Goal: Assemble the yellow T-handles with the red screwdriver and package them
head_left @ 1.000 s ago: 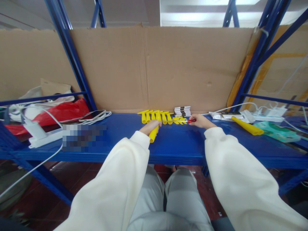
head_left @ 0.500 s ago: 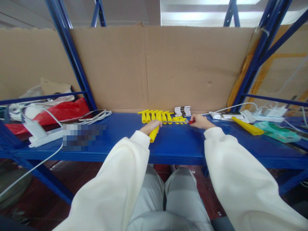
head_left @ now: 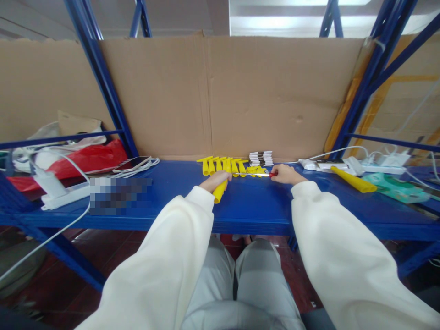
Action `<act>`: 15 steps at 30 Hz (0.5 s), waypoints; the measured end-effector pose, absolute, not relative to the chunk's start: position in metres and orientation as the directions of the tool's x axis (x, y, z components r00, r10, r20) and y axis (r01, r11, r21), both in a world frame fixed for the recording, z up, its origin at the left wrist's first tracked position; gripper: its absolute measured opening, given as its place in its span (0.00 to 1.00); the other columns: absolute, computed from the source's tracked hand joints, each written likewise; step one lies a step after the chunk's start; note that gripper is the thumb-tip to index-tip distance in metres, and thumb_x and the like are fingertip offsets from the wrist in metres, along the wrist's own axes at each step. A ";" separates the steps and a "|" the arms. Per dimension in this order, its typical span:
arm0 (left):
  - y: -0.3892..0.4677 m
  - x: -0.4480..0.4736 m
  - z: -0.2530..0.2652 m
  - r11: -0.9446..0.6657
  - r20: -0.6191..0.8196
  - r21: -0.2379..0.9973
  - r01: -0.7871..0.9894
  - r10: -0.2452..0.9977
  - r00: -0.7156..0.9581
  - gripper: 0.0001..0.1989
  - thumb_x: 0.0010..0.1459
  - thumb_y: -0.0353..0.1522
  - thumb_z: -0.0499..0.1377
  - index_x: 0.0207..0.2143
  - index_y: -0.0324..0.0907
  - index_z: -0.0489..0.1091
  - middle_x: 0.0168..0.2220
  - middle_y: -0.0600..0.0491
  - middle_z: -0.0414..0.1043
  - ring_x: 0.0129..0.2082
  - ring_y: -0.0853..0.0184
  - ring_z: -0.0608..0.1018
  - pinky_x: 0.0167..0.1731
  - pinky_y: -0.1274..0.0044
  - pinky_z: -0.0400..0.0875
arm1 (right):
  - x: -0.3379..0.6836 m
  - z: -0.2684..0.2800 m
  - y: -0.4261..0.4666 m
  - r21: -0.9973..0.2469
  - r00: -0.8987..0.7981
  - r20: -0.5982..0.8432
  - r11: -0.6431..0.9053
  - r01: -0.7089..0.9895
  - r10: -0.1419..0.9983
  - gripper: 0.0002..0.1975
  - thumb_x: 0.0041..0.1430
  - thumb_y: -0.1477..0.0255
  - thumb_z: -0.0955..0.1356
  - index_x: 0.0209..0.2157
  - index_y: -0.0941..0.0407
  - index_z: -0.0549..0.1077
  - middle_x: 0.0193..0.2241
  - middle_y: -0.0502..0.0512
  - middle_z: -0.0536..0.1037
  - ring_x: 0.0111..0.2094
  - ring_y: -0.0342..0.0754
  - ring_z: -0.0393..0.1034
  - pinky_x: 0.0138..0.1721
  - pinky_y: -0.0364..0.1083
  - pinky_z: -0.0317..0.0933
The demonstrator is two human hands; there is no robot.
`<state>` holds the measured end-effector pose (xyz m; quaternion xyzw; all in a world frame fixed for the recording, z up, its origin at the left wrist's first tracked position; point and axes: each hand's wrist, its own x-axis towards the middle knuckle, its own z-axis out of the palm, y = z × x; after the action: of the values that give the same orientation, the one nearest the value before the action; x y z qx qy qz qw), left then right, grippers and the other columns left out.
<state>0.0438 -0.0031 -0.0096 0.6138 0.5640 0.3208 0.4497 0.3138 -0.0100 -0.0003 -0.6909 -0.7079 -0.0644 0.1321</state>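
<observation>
Left hand (head_left: 213, 182) clamped on the yellow piece (head_left: 220, 193), right hand (head_left: 285, 174) gripping the red-handled screwdriver (head_left: 273, 174); I'd keep it dead straight.

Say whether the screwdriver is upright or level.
Roughly level: the screwdriver points sideways from the right grip toward the left grip.

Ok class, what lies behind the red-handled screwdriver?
Behind the red-handled screwdriver are yellow tubes, smaller yellow pieces and a stack of white, black-banded pieces; the cardboard panel stands beyond. Some tube ends, covered by the left hand, cannot be seen.
</observation>
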 end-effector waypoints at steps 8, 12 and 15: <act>-0.002 0.043 -0.011 0.027 -0.103 0.914 0.406 0.980 0.168 0.08 0.49 0.27 0.55 0.19 0.43 0.62 0.14 0.55 0.62 0.14 0.69 0.65 0.16 0.77 0.63 | 0.309 -0.001 -0.013 -0.074 -0.017 0.253 0.037 0.997 0.967 0.07 0.47 0.73 0.71 0.32 0.53 0.76 0.32 0.54 0.81 0.36 0.52 0.75 0.35 0.45 0.63; 0.000 0.042 -0.011 0.047 -0.128 0.908 0.416 0.977 0.169 0.07 0.49 0.28 0.56 0.20 0.43 0.63 0.15 0.54 0.63 0.16 0.67 0.68 0.18 0.76 0.65 | 0.311 -0.003 -0.012 -0.077 -0.040 0.271 0.063 0.995 0.962 0.06 0.47 0.73 0.71 0.31 0.53 0.76 0.30 0.54 0.81 0.33 0.50 0.75 0.31 0.43 0.61; 0.001 0.042 -0.011 0.042 -0.120 0.911 0.410 0.979 0.166 0.06 0.48 0.27 0.57 0.21 0.43 0.63 0.15 0.55 0.62 0.15 0.67 0.68 0.17 0.77 0.65 | 0.311 -0.003 -0.012 -0.080 -0.041 0.263 0.064 0.995 0.964 0.06 0.47 0.74 0.70 0.31 0.53 0.76 0.30 0.55 0.81 0.32 0.50 0.75 0.30 0.43 0.61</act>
<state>0.0423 0.0010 -0.0114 0.6161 0.5638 0.3152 0.4508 0.3109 -0.0119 -0.0028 -0.6813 -0.7187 -0.0618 0.1241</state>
